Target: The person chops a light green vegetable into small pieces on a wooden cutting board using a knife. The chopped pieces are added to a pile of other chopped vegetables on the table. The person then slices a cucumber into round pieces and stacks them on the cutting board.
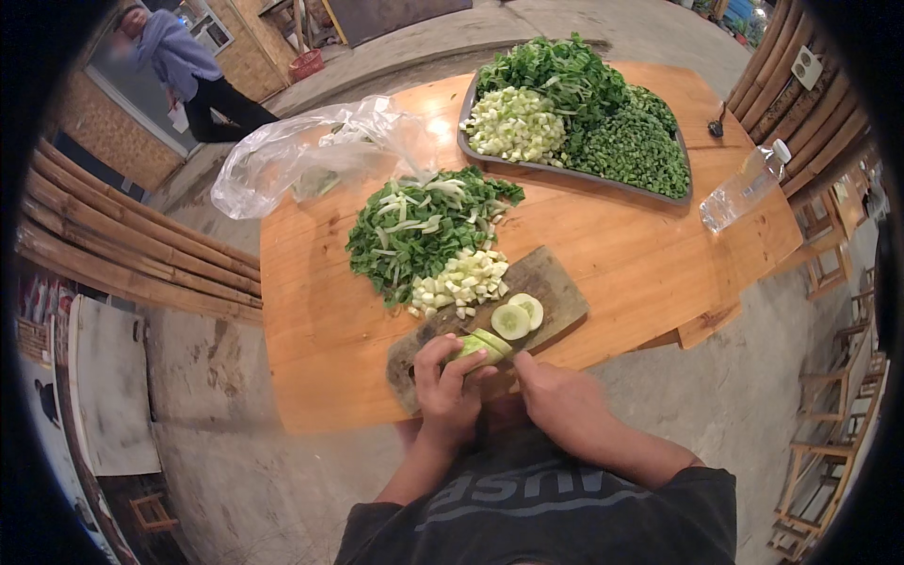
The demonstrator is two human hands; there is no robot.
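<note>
My left hand [452, 385] grips a pale green cucumber [486, 347] and presses it against a worn wooden cutting board [558, 293]. A slice is parting from the cucumber's right end. My right hand [561, 395] is closed beside that end, on what appears to be a knife; its handle is inside the fist and the blade is almost wholly hidden at the cut. Two round cucumber slices [511, 321] lie overlapping on the board. Touching the board's far edge is a heap of diced pale vegetable [462, 279], with chopped leafy greens [409, 233] behind it.
A dark tray [600, 171] holds chopped greens and diced vegetable on the wooden table [635, 254]. A clear plastic bag [261, 166] lies at the far left, a plastic bottle [741, 187] at the right. A person [180, 63] stands beyond bamboo rails [141, 233].
</note>
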